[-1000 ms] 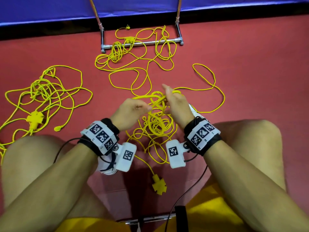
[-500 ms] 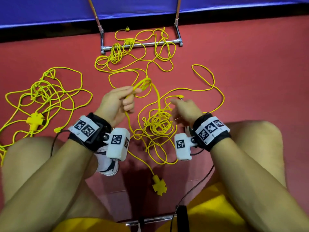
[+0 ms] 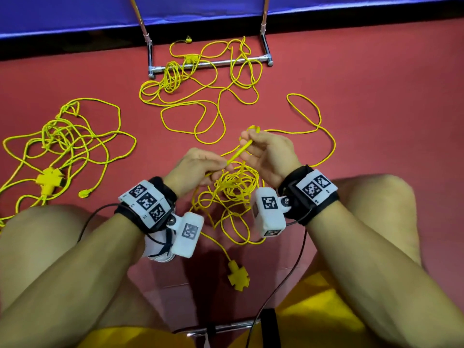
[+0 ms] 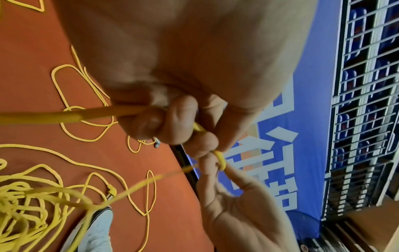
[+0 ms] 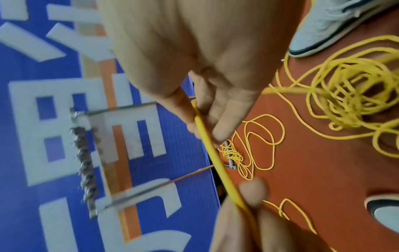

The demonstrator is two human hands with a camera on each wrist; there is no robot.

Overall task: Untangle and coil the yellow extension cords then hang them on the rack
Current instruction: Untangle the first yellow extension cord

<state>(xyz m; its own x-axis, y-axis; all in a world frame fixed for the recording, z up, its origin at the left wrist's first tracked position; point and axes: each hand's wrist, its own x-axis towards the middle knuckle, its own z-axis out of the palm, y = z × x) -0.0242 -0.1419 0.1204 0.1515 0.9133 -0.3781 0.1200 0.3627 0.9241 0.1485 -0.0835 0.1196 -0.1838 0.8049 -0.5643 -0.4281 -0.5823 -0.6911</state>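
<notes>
Person seated on red floor [image 3: 376, 84], knees spread, both hands raised between them.

Left hand [image 3: 198, 164]: fingers [image 4: 172, 119] curled and clamped on a short taut run of yellow cord [image 3: 238, 153]. Right hand [image 3: 268, 151]: fingers [image 5: 218, 119] pinched together on the same run, slightly farther from the body. A small loop of cord shows at the right fingertips. The run is straight between the 2 hands.

Below the hands, a loose tangle of this cord [image 3: 233, 187] lies on the floor between the knees. 1 strand leads toward the body and ends in a yellow cross-shaped socket block [image 3: 238, 275]. Another strand sweeps out to the right in a wide loop [image 3: 316, 114].

A 2nd tangle [image 3: 67, 136] lies on the floor to the left, with its own socket block [image 3: 49, 182] and a plug [image 3: 85, 193].

A 3rd cord [image 3: 200, 79] lies over and in front of the base bar of the metal rack [image 3: 226, 62], near the blue banner [image 3: 75, 13].
</notes>
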